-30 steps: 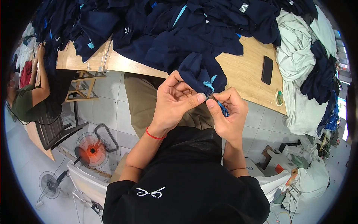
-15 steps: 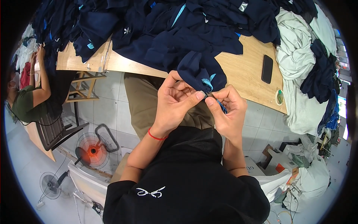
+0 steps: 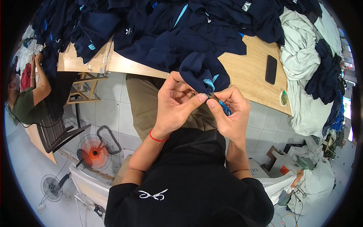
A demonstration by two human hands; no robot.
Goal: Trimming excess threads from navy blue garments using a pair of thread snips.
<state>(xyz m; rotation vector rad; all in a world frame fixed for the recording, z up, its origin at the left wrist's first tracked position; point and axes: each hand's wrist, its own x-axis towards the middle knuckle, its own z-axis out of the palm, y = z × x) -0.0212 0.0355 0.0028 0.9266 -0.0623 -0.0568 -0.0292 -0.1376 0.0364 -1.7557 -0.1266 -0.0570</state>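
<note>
Over my lap, at the table's front edge, my left hand (image 3: 176, 104) pinches the edge of a navy garment (image 3: 193, 70) between thumb and fingers. A light blue band (image 3: 208, 82) shows at the garment's turned opening. My right hand (image 3: 232, 113) is closed on a small pair of thread snips (image 3: 226, 108) with a blue handle. Their metal blade lies at the cloth edge, right beside my left thumb tip. Fingers hide much of the snips and the exact spot where the blade meets the cloth.
Navy garments (image 3: 159, 22) are heaped across the wooden table (image 3: 245, 72). A black phone (image 3: 271, 69) and pale cloth (image 3: 298, 41) lie at the right. Another person (image 3: 28, 98) works at far left. Fans (image 3: 94, 152) and a plastic bin (image 3: 89, 185) stand at lower left.
The snips have tilted a little in my right hand, so more of the blue handle and blade shows. My left hand has barely shifted, and the garment stays in place.
</note>
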